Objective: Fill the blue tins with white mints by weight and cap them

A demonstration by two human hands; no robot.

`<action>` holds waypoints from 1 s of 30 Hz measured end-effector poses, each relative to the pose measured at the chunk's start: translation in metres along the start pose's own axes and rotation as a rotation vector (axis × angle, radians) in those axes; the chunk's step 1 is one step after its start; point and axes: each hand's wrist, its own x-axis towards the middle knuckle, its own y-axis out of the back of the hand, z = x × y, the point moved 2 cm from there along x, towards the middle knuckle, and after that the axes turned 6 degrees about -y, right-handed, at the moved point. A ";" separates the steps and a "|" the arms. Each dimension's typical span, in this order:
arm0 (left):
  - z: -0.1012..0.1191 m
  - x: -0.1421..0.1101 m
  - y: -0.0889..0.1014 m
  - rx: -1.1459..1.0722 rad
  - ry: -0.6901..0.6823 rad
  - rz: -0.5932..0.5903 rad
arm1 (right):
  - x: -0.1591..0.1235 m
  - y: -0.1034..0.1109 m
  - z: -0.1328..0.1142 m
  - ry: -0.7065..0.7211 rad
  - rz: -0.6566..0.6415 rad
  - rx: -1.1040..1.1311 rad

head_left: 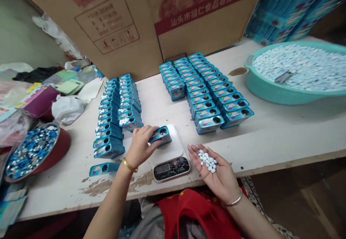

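My left hand (142, 141) is closed around a small blue box (164, 134) with a round dark hole in its top. That box rests on the white plate of a kitchen scale (171, 168), whose display is lit. Palm up, to the right of the scale, my right hand (213, 170) is slightly cupped and holds a small heap of pale candies (207, 159). Two rows of similar blue boxes (108, 131) stand left of the scale, many with candies lying on top. More boxes (209, 122) form rows on the right.
A turquoise basin (283, 93) full of candies, with a scoop (285, 77) in it, stands at right. A red bowl (58, 152) of blue and silver pieces sits at left. Behind is a large carton (121, 26). One box (104, 168) lies near the table's front edge.
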 end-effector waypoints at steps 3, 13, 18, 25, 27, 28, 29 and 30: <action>-0.009 0.043 -0.004 0.041 -0.019 0.052 | 0.003 0.001 -0.007 0.026 -0.007 0.017; -0.040 0.194 -0.064 0.166 0.016 0.138 | -0.003 0.010 -0.027 0.080 0.036 0.071; -0.035 0.145 -0.044 0.191 -0.003 0.227 | -0.008 0.015 -0.026 0.030 0.119 0.121; -0.057 0.001 -0.004 0.383 0.288 0.294 | -0.002 0.012 -0.009 -0.052 0.130 0.045; -0.073 -0.017 -0.005 0.455 0.328 0.198 | -0.002 0.009 0.000 -0.074 0.099 0.011; -0.080 -0.021 -0.006 0.479 0.323 0.147 | -0.003 0.008 0.004 -0.084 0.085 -0.004; -0.086 -0.022 -0.008 0.496 0.311 0.106 | -0.004 0.007 0.008 -0.093 0.073 -0.019; -0.091 -0.022 -0.009 0.508 0.298 0.077 | -0.005 0.006 0.012 -0.100 0.062 -0.031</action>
